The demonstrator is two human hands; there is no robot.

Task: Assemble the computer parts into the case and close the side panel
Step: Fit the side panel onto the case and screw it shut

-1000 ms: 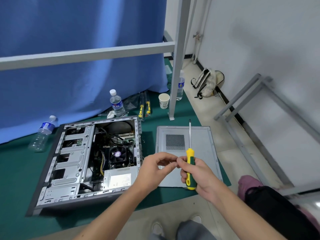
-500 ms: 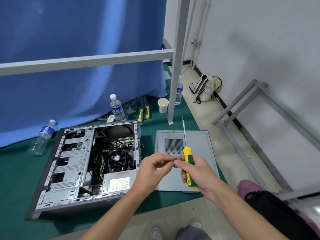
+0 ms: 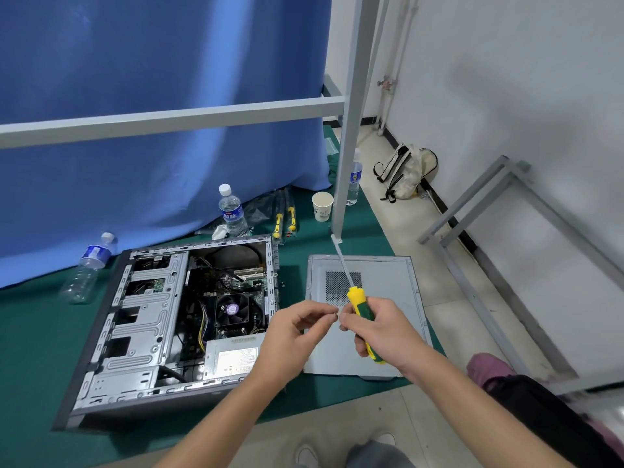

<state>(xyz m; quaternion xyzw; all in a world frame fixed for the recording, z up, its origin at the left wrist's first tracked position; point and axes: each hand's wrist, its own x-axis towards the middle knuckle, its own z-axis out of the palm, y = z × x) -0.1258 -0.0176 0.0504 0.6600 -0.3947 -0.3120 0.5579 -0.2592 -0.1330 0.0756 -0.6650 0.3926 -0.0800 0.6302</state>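
Right hand grips 1 screwdriver, left hand pinches sth tiny; 3 bottles.

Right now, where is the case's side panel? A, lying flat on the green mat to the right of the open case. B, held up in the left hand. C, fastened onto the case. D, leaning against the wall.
A: the side panel lies flat on the green mat right of the open case, partly behind the hands.
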